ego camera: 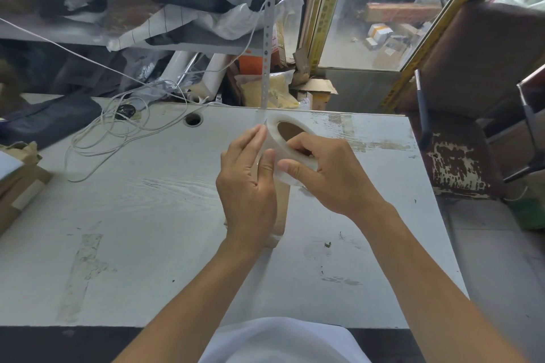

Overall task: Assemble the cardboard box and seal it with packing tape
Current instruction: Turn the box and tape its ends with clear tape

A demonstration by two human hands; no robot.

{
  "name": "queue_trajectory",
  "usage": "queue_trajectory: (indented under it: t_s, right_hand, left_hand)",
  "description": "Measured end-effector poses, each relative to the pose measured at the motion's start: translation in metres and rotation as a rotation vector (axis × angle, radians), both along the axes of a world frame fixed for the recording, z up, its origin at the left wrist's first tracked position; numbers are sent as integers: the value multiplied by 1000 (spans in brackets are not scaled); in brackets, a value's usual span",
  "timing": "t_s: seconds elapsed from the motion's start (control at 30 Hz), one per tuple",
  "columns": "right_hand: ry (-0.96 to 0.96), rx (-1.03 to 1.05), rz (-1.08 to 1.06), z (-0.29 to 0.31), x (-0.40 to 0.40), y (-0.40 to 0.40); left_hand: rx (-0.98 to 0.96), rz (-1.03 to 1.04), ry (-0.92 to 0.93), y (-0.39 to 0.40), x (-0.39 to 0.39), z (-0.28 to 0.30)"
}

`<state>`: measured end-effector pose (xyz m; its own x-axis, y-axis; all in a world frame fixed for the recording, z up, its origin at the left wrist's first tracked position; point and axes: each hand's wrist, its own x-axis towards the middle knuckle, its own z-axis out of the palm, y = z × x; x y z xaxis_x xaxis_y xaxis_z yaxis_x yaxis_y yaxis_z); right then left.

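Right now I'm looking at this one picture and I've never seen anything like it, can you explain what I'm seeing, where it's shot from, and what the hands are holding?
There is no machine here. A person wears a camera on the head, so the single picture looks forward and down over their own bare arms. The right hand grips a roll of clear packing tape. The left hand has its fingers straight against the roll's side, probably feeling for the loose end. Under the hands, a piece of brown cardboard shows, mostly hidden. Everything sits over a worn white table, with a loose white cord at its far left.
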<state>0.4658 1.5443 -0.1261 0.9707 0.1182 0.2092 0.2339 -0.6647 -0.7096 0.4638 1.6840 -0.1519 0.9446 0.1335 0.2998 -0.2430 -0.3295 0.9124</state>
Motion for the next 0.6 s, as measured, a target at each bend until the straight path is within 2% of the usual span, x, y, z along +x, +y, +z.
queue_trajectory:
  t_s: [0.17,0.3,0.6]
  right_hand:
    - [7,5,-23,-2,-2,-2]
    - [-11,-47,-7,0,-4,-3]
    - [-31,-55,18,7,-3,-3]
  left_hand:
    - [-14,15,-37,2,1,-1]
    - [-183,0,18,3,7,1]
    - [-395,7,67,1,9,7]
